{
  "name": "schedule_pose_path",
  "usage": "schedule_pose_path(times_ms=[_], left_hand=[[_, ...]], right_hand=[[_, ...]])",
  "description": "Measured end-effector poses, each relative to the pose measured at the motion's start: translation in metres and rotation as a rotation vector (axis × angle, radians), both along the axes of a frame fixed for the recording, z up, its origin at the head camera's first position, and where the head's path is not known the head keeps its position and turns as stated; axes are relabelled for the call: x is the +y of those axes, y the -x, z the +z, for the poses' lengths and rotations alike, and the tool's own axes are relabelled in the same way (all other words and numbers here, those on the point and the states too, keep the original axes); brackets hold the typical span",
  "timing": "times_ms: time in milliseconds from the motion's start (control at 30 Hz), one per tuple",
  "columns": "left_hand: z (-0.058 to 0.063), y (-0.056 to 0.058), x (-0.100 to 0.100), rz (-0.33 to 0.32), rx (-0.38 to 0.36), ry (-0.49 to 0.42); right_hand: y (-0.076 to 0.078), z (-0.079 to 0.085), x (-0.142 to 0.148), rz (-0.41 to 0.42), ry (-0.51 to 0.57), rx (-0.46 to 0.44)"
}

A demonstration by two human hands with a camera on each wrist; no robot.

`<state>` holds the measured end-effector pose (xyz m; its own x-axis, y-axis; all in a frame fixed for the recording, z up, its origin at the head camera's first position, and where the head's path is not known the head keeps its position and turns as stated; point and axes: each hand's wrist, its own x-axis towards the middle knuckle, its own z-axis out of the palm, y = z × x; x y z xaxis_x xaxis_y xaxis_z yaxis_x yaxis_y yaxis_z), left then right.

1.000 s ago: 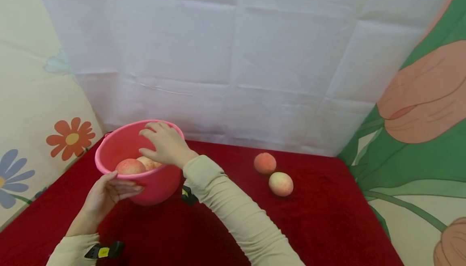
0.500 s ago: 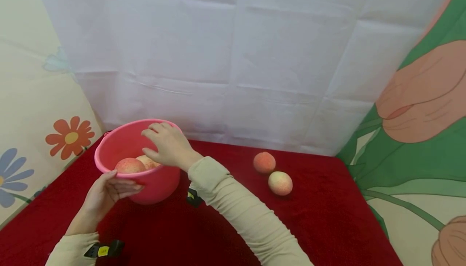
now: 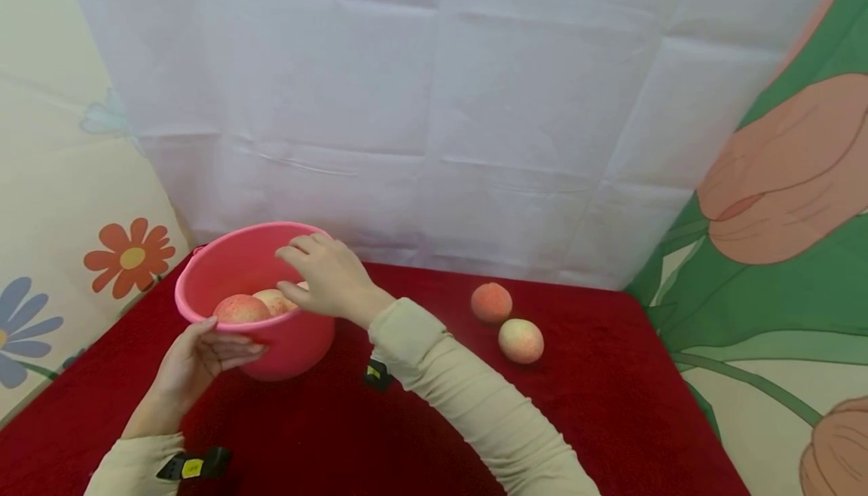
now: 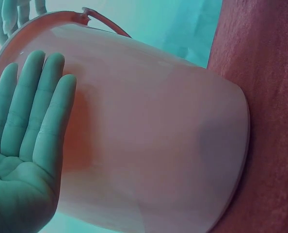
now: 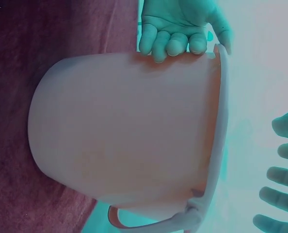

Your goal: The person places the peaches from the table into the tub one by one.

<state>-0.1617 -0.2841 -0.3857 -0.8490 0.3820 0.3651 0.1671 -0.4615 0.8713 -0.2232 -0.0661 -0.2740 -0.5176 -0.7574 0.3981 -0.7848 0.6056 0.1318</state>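
A pink bucket [image 3: 298,349] stands on the red cloth at the left. My left hand [image 3: 200,360] holds its near rim, thumb over the edge and fingers laid against the outer wall; the right wrist view shows that left hand [image 5: 180,22] at the rim too. Inside lie a red-blushed peach [image 3: 240,309], a paler peach [image 3: 274,301] and part of another behind my right hand. That right hand [image 3: 331,279] hovers over the bucket's right rim, fingers spread and holding nothing. In the right wrist view its fingertips [image 5: 280,196] are apart from the rim.
Right of the bucket, an orange-red peach [image 3: 491,303] and a pale peach [image 3: 521,341] lie close together on the red cloth [image 3: 610,405]. A white sheet [image 3: 427,104] hangs behind, with flower-patterned cloths at both sides. The bucket's handle [image 5: 158,225] hangs at its side.
My right hand has drawn slightly right across the bucket's mouth, showing more of the peaches inside. The left hand and bucket have hardly moved.
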Motion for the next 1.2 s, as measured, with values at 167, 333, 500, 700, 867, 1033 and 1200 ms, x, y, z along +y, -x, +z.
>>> schedule_pose_path(times_ms=[167,333,500,700,867,1033,1200], left_hand=[[0.000,0.000,0.000,-0.004,-0.001,-0.007],[0.000,0.001,0.001,-0.016,0.003,-0.022],[-0.001,0.001,0.001,-0.031,0.000,-0.034],[-0.001,0.001,0.001,-0.017,-0.002,-0.017],[-0.001,0.000,0.002,-0.021,-0.001,-0.024],[-0.001,0.001,0.002,-0.023,0.002,-0.028],[0.000,0.001,0.002,-0.024,-0.004,-0.027]], right_hand=[[-0.002,-0.003,0.009,0.002,0.008,-0.013],[-0.001,-0.006,0.017,0.039,0.049,-0.003],[-0.001,-0.009,0.025,0.074,0.076,-0.003],[-0.003,-0.012,0.033,0.089,0.085,-0.011],[-0.005,-0.016,0.039,0.120,0.111,0.000],[-0.007,-0.021,0.046,0.117,0.096,-0.006],[-0.009,-0.028,0.053,0.098,0.075,-0.031]])
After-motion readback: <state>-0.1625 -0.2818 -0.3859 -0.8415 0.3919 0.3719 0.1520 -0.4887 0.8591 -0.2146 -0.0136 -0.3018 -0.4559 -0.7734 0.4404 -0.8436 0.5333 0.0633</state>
